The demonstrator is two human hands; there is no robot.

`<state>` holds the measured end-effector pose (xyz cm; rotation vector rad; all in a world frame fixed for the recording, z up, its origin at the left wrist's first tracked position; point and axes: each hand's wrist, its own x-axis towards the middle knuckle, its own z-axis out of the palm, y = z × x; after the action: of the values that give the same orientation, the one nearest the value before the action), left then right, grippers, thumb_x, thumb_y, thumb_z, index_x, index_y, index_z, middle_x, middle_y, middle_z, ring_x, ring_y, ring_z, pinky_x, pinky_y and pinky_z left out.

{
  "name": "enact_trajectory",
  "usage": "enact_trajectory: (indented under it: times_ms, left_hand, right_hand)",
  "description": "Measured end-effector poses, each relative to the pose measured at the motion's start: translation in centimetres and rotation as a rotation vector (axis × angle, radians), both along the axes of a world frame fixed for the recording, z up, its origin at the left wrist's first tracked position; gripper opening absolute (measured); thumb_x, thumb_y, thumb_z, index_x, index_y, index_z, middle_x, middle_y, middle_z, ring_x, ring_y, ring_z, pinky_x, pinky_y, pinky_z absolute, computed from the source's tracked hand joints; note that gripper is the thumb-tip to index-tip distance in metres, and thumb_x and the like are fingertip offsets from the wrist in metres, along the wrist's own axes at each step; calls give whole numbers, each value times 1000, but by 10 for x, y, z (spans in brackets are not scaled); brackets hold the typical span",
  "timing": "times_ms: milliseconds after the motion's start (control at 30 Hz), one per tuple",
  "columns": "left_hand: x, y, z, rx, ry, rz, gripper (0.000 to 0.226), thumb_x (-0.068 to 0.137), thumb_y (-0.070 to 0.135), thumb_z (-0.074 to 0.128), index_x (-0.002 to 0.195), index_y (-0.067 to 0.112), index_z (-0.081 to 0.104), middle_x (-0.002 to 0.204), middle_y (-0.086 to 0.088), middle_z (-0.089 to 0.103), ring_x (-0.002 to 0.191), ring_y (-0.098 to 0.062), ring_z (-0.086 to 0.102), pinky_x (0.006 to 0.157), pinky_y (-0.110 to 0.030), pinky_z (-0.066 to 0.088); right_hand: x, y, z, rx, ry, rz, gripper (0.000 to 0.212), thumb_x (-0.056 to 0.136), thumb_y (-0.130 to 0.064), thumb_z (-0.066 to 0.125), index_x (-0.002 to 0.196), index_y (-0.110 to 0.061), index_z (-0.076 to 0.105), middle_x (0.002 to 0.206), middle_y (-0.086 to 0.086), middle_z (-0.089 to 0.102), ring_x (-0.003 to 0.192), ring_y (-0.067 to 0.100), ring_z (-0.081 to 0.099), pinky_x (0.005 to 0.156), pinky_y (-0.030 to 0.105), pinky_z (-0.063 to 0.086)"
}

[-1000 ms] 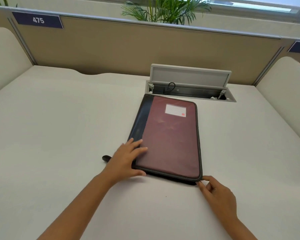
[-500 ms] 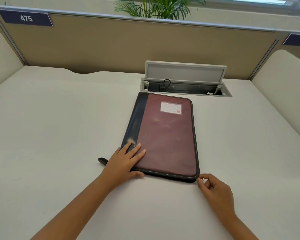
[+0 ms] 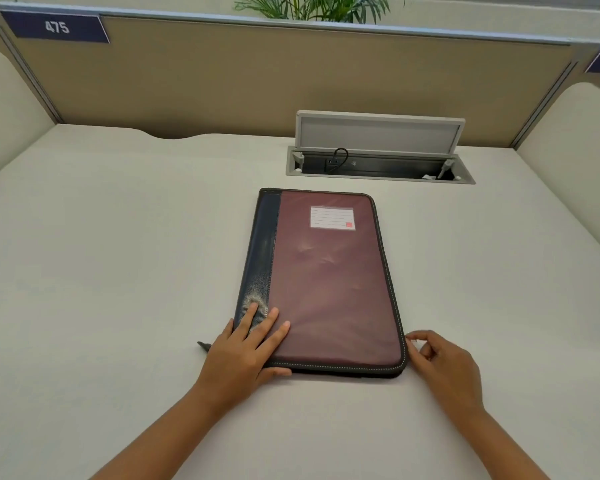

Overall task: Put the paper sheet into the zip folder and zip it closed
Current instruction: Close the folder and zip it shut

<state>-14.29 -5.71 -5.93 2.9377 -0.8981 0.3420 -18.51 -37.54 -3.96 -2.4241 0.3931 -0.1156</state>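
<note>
A: Head view, near edge of the desk first – both forearms come in from the bottom, left hand (image 3: 248, 348) lies flat on the zip folder (image 3: 326, 285), fingers straight and spread over its near left corner, thumb tucked against the near edge, pressing it down

B: and the right hand (image 3: 442, 358)?

A: just beside the folder's near right corner, fingers curled, thumb and forefinger tips drawn together right at the zip track. Looks like a pinch on the zip pull but the pull itself is too small to make out, so can't tell for sure what it's grasping

B: paper sheet?

A: not visible anywhere. Folder cover is shut flat, so I'd judge the sheet's already inside, can't confirm tho

B: so which step?

A: zipping, I'd say. Stitched near edge looks closed up to that corner. Small dark tab (image 3: 203, 346) pokes out by the left wrist, prob the zip tail end

B: next move needs?

A: if the pull is at that corner, run it round the bend and up the right edge twd the far side, w/ the left hand holding the folder from sliding on the desk (image 3: 118, 271). Corners are where a zip tends to snag

B: anything further back?

A: open cable hatch (image 3: 380, 157) just past the folder's far edge, then the divider panel (image 3: 291, 81) w/ a 475 label (image 3: 56, 27), plant (image 3: 312, 6) behind
</note>
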Motion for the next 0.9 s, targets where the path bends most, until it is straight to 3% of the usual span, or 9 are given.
enact_trajectory:
  times_ms: [67, 200, 500, 667, 900]
  left_hand:
    - [0, 0, 2, 4, 6, 8, 60, 89, 65, 25, 128, 24, 45, 127, -4, 60, 116, -34, 56, 78, -44, 55]
    - [-1, 0, 4, -6, 24, 20, 59, 89, 65, 25, 127, 25, 45, 127, -3, 61, 116, -33, 56, 79, -44, 55]
    - [-2, 0, 2, -35, 35, 25, 59, 88, 65, 30, 127, 25, 48, 129, -2, 59, 120, -33, 53, 82, -45, 55]
    - [-4, -4, 1, -67, 38, 39, 55, 89, 62, 32, 124, 26, 55, 129, -1, 59, 121, -33, 51, 82, -44, 55]
    - [-4, -4, 0, -76, -2, 52, 53, 90, 60, 31, 125, 26, 52, 129, -2, 59, 121, -34, 52, 82, -44, 54]
  right_hand:
    - [12, -4, 0, -43, 1, 15, 8, 83, -35, 63, 76, -38, 62, 74, -16, 57, 62, 11, 54, 51, 24, 38]
    - [43, -7, 2, -88, -2, 35, 7, 86, -35, 59, 80, -38, 62, 59, -5, 56, 62, 10, 57, 53, 26, 40]
    - [118, -1, 3, -112, -18, 9, 17, 91, -35, 48, 94, -24, 61, 66, -8, 56, 65, 16, 55, 52, 22, 34]
    - [144, 4, -2, -245, 1, 61, 21, 96, -33, 37, 104, -20, 53, 69, 3, 62, 61, 21, 57, 52, 27, 39]
    - [160, -1, -2, -296, 12, 181, 20, 96, -32, 37, 103, -20, 51, 71, 2, 62, 64, 23, 58, 55, 29, 42]
